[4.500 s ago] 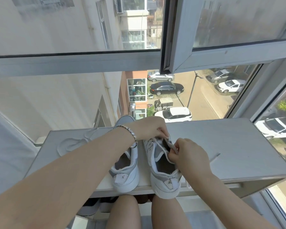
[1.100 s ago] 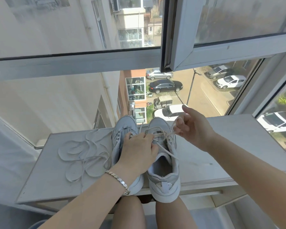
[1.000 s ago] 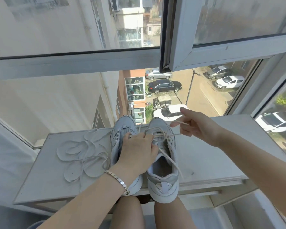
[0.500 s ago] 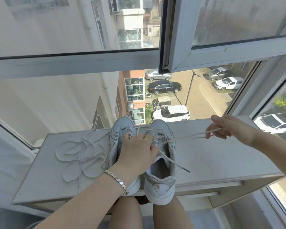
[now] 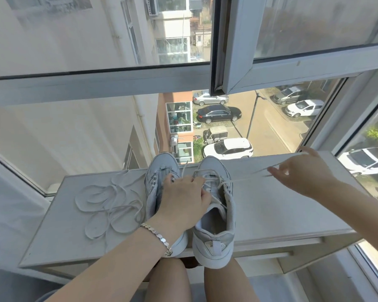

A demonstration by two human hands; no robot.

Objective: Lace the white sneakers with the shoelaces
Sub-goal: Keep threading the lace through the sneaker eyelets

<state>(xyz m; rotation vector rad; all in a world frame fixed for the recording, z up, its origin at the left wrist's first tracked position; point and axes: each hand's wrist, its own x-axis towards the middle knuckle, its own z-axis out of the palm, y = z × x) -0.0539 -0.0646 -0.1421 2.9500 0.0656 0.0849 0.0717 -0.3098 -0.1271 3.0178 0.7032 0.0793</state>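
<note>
One shoelace [image 5: 244, 178] under tension: overpull risk

The part-laced sneaker [image 5: 214, 216] stands on the surface [image 5: 275, 212], gripped at the eyelets by curled fingers of the left hand [image 5: 182, 203]. Its shoelace is pinched and drawn taut by the right hand [image 5: 301, 176]. A spare shoelace [image 5: 109, 199] lies coiled beside the second sneaker [image 5: 159, 168]. Overpulling could strip the far end from its eyelet.

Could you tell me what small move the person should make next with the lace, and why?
Probably bring the right hand back to feed the flat white shoelace through the next free eyelet of the white sneaker that the left hand holds: the lace is drawn taut sideways and only the toe-end rows look laced.
</note>
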